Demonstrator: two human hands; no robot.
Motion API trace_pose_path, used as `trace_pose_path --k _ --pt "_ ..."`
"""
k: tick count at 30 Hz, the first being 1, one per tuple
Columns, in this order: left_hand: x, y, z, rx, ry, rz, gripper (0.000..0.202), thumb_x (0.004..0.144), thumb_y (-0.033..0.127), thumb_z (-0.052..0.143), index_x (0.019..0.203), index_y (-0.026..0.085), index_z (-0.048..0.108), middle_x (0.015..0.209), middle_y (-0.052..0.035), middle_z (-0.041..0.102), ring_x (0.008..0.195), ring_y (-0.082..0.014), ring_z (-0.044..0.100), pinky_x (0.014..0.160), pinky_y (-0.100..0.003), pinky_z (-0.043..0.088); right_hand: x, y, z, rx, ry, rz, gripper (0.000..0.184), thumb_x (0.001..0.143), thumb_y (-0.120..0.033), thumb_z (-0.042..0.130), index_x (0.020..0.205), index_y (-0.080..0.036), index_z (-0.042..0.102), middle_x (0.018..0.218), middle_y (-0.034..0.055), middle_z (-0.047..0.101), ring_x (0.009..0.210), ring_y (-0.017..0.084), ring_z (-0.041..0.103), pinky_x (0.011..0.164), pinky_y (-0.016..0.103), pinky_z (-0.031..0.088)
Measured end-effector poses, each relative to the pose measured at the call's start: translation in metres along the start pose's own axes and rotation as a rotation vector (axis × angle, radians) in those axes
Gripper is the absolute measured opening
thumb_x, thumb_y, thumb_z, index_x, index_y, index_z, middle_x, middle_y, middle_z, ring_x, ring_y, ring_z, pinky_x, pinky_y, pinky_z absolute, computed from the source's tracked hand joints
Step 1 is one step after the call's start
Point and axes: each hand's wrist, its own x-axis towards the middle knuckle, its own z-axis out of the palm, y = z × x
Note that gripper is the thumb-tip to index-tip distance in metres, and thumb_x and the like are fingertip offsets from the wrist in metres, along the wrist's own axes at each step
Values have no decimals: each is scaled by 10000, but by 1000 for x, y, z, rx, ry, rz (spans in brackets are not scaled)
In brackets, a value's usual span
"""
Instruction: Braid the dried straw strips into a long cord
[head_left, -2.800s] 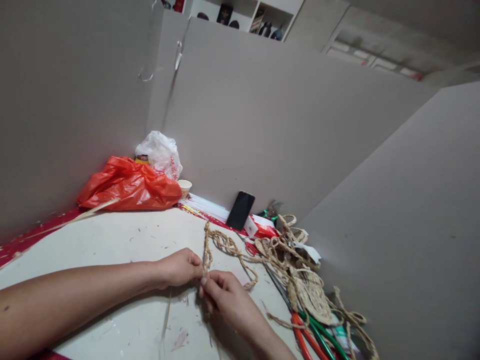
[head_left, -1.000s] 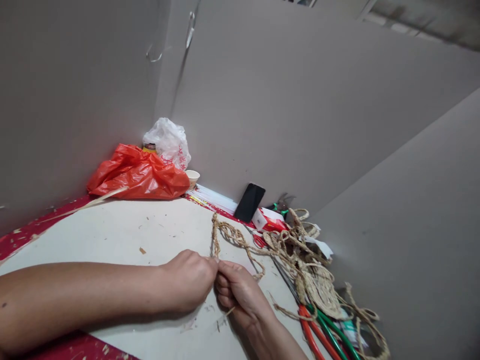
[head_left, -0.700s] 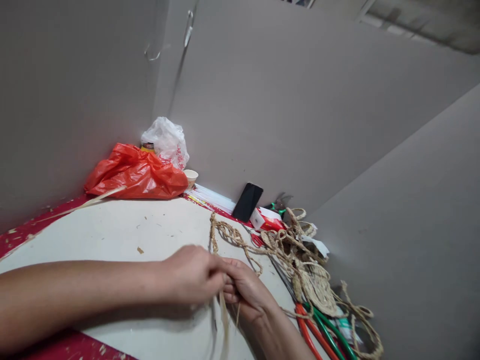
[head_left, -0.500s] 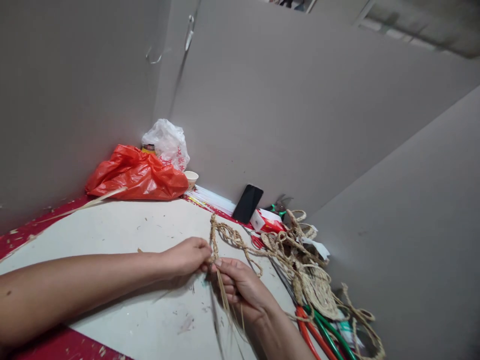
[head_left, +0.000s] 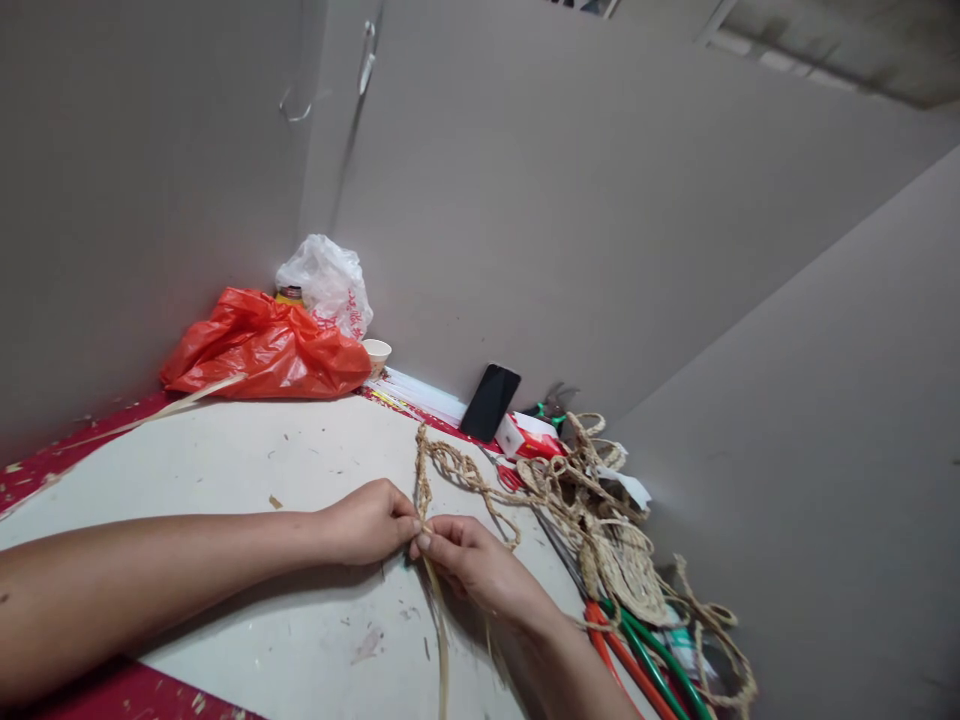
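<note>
A tan braided straw cord (head_left: 424, 478) runs from the pile at the right to my two hands, which meet at its near end. My left hand (head_left: 375, 522) is closed, thumb and fingers pinching the braid. Right beside it, my right hand (head_left: 469, 560) pinches the same spot with thumb and forefinger. Loose straw strands (head_left: 441, 640) hang from the pinch toward me, and a few more pass below my right hand. The exact crossing of the strands is hidden by my fingertips.
White board (head_left: 315, 440) covers a red table. At right lie a heap of straw braid (head_left: 626, 570), red-handled (head_left: 607, 650) and green-handled (head_left: 652, 655) tools, and small scissors (head_left: 510, 478). Behind are a phone (head_left: 490, 402), pliers (head_left: 555, 405), a paper cup (head_left: 376, 355) and a red plastic bag (head_left: 262, 350).
My right hand's fingers have closed in to pinch nearer my left fingertips. The hanging strands have shifted and lie closer together. The whole view has moved slightly.
</note>
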Motion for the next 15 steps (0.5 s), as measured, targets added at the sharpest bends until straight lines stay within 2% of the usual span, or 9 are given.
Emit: trace_pose_path --k 5,8,12,15 --pt "6 -12 5 -117 54 -45 281 724 323 482 629 110 638 508 14 505 486 -83 365 494 -209 292 -5 -6 -4 -261 8 -73 344 841 -427 498 734 -130 635 508 -61 329 475 83 252 441 225 189" --pt "6 -11 7 -151 91 -75 254 704 321 509 592 117 612 468 46 424 457 -68 307 460 -208 251 -14 -14 -8 -498 2 -107 352 885 -364 423 748 -134 652 571 -20 480 539 104 388 511 222 299" --pt "4 -8 9 -175 118 -191 205 691 292 516 593 132 602 416 73 339 388 -63 260 406 -218 197 -33 -31 -16 -784 -28 -119 345 885 -325 415 735 -156 675 679 27 626 645 151 528 598 245 390" --pt "5 -8 11 -187 141 -212 167 683 240 530 609 125 626 403 73 360 385 -64 289 407 -218 220 -42 -52 -22 -822 72 -138 300 865 -360 455 912 -185 694 865 68 684 769 197 599 681 288 453"
